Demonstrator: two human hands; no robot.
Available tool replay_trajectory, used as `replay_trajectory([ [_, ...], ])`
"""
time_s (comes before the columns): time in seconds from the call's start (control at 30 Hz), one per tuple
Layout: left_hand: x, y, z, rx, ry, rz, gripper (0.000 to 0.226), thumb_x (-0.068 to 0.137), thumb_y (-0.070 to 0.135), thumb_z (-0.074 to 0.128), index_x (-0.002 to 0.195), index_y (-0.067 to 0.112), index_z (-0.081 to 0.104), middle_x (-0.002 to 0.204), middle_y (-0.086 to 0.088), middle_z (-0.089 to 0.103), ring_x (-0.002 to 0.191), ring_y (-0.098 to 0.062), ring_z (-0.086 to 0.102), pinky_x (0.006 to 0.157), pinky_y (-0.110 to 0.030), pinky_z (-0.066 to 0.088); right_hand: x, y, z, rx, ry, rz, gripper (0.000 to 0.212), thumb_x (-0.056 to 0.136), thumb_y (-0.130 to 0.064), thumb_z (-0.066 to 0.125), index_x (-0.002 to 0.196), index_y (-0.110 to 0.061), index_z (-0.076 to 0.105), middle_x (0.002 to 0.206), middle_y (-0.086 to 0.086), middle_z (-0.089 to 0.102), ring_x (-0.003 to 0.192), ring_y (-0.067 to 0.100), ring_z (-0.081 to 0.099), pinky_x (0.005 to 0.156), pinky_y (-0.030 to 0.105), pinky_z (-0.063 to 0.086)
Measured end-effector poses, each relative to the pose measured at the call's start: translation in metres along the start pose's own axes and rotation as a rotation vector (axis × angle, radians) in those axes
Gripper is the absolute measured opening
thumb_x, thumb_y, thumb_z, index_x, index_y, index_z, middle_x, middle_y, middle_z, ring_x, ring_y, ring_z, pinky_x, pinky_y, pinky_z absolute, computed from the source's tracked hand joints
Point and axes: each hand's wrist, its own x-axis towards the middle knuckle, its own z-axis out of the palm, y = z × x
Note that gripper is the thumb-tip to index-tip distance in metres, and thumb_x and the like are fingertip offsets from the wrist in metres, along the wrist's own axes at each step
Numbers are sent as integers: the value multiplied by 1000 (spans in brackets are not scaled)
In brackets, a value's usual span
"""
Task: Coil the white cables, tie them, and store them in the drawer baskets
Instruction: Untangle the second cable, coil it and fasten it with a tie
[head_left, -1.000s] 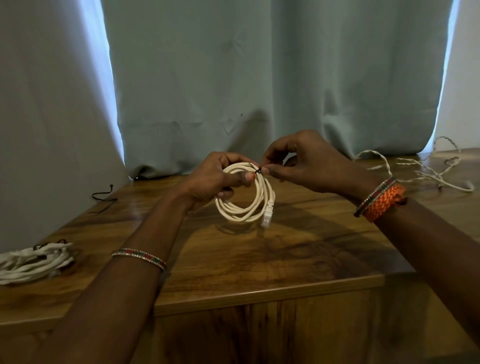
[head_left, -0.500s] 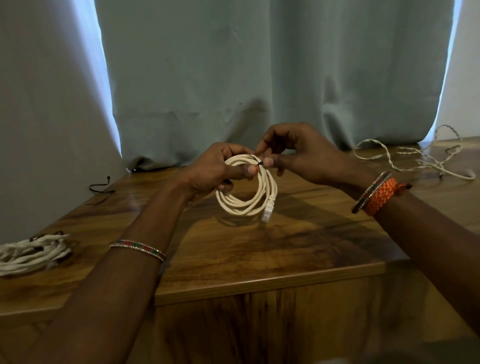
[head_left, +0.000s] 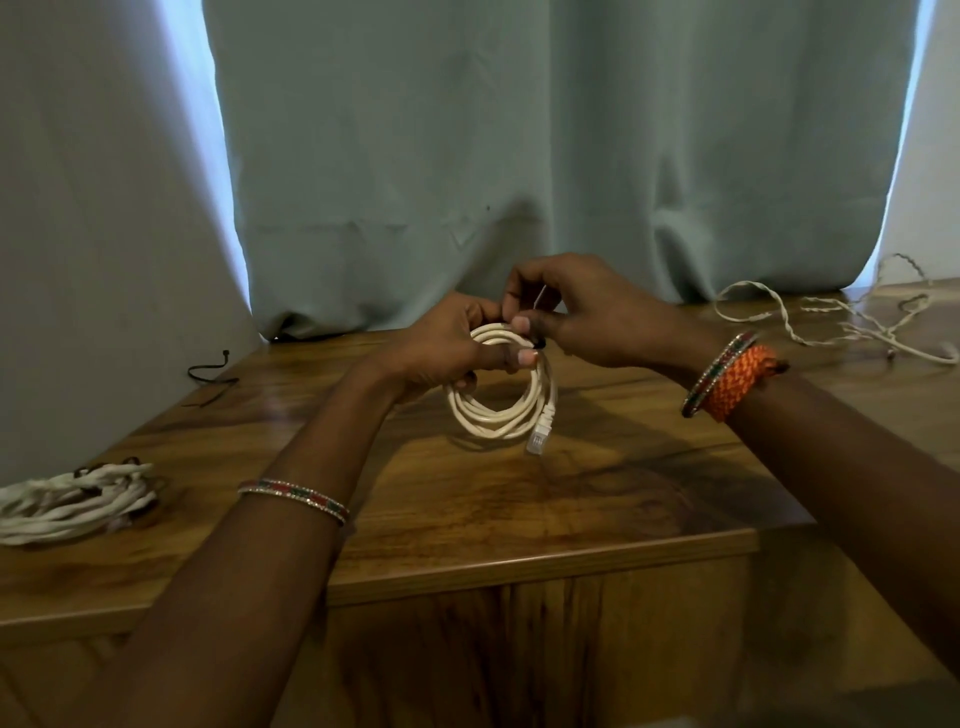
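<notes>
I count three white cables: coiled cable, cream, gripped by left hand; right hand pinches its tie; bundled cable; loose cable.

furniture: glossy brown wooden table is seen, grain figured | behind table: grey-green curtain is hung to its far edge | light: daylight is admitted at both curtain edges

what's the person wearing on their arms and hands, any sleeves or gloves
No sleeves or gloves show: both forearms are bare. The left wrist carries a thin beaded bangle in red, green and silver. The right wrist has a similar bangle next to a thick braided orange band. No rings can be made out on the left hand or the right hand.
</notes>
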Motion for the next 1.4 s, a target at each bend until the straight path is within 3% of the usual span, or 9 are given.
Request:
replay_trajectory([
  [0.1,0,0,0,-1,13,-7,8,80,11,70,78,17,65,52,10,58,44,0,47,37,-15,31,-2,2,-5,13,-29,-30,20,86,0,61,98,-16,66,84,-3,63,72,10,62,54,15,52],
  [0.23,0,-1,-1,-17,-13,-37,9,79,12,71,76,20,66,57,7,58,48,-3,46,37,-15,30,-3,-2,-11,-199,-69,-158,26,82,2,64,99,-17,69,77,-19,53,74,3,57,60,10,46],
  [0.4,0,-1,-1,-22,-24,-32,12,80,9,69,79,21,66,55,10,60,46,1,50,37,-15,30,-3,-9,-13,-437,-118,-239,18,84,-2,59,95,-16,64,82,-6,56,75,11,53,67,34,48],
  [0.63,0,0,-2,-56,0,-38,21,83,10,65,104,9,63,64,6,55,48,0,43,37,-13,28,-8,-11,-11,-640,-108,-151,19,88,-11,50,106,-18,52,91,-6,38,77,11,37,52,19,23],
  [0.8,1,0,-2,19,62,-57,12,87,7,61,90,19,61,60,6,53,38,1,40,36,-12,30,-15,-16,3,-684,5,-39,27,81,-19,34,104,-16,48,93,-3,35,85,15,36,73,26,27],
  [0.93,5,-5,-2,54,93,-61,9,89,9,60,94,16,58,66,1,51,36,2,40,36,-12,31,-21,-3,26,-384,188,44,6,80,-15,44,85,-18,43,86,-3,41,80,13,38,66,28,29],
  [1.07,5,-12,-8,-1,81,-67,8,88,10,61,89,18,58,61,4,50,41,-1,36,37,-12,29,-15,-1,31,-120,226,74,3,83,-13,61,82,-10,62,77,2,61,71,15,56,61,33,48],
  [1.27,5,-13,-12,-33,35,-73,11,86,8,62,86,19,59,68,-1,52,49,-5,38,37,-14,30,-15,-2,15,-90,155,98,11,88,-18,60,95,-17,69,85,-2,67,73,3,58,63,14,45],
  [1.4,5,-11,-6,17,16,-80,12,83,8,66,84,18,59,63,5,52,46,0,42,38,-15,31,-13,-4,14,-113,116,76,10,88,-22,61,92,-18,69,85,1,69,77,11,63,69,30,54],
])
